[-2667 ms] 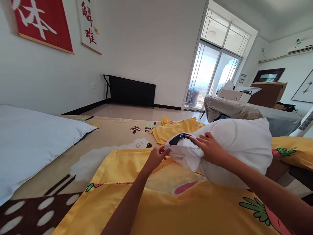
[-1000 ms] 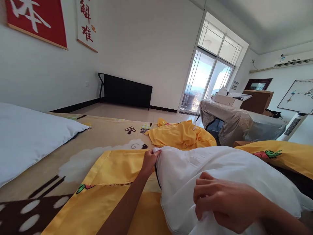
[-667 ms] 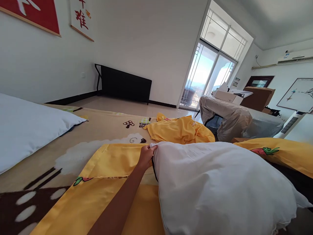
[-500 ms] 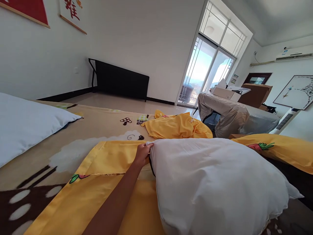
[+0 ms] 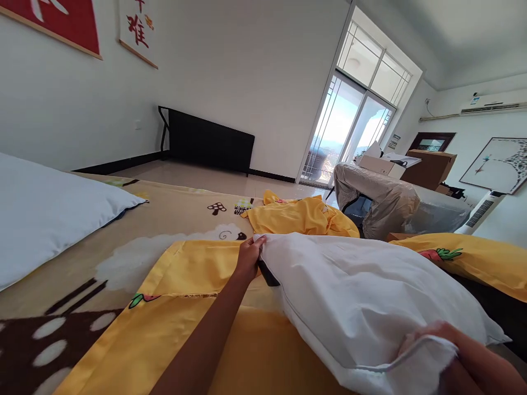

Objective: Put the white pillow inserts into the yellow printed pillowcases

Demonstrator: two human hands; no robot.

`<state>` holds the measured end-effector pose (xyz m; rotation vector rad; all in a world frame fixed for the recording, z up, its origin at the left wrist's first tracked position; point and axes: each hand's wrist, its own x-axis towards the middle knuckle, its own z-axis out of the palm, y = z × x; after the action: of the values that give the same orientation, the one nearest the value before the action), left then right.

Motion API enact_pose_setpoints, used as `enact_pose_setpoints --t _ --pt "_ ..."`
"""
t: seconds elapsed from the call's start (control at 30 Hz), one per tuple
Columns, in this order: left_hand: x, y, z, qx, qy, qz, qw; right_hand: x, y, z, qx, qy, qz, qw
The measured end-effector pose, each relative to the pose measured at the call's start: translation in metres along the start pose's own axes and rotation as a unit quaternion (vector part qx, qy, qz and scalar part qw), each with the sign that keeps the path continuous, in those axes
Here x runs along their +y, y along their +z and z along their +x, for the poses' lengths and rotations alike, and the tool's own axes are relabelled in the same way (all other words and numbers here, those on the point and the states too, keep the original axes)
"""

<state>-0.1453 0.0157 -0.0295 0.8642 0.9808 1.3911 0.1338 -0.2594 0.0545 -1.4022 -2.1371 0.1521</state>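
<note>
A white pillow lies across a flat yellow pillowcase with carrot prints on the bed. My left hand is closed on the pillow's far corner, where a dark edge shows. My right hand grips the pillow's near corner at the bottom right, fingers wrapped in the white fabric and partly hidden by it.
A second white pillow lies at the left on the cartoon-print bedsheet. A crumpled yellow cloth lies beyond the hands; another yellow pillow sits at the right. Covered furniture and glass balcony doors stand behind.
My right hand left the view, then came back and gripped the pillow's near corner. The pillow has been lowered flatter over the yellow pillowcase. My left hand kept its hold.
</note>
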Motion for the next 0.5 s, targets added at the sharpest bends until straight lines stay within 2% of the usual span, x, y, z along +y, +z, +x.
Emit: enact_pose_setpoints --t 0.07,0.17,0.2,0.33,0.5 --pt "0.012 0.011 -0.016 -0.034 0.028 -0.010 0.999 -0.011 -0.015 0.036 0.016 0.091 -0.018 0.996" --pt "0.027 0.026 -0.044 -0.092 0.066 0.004 0.994 -0.031 -0.026 0.100 -0.122 0.078 0.001 0.989" --pt "0.030 0.030 -0.053 -0.109 0.079 0.013 0.991 -0.036 -0.026 0.119 -0.132 0.055 0.001 0.990" --pt "0.036 0.043 -0.080 -0.168 0.115 0.044 0.978 -0.038 -0.005 0.170 -0.065 -0.013 -0.073 0.995" --pt "0.027 0.052 -0.096 -0.192 0.113 0.042 0.974 -0.028 0.034 0.179 -0.037 -0.009 -0.082 0.996"
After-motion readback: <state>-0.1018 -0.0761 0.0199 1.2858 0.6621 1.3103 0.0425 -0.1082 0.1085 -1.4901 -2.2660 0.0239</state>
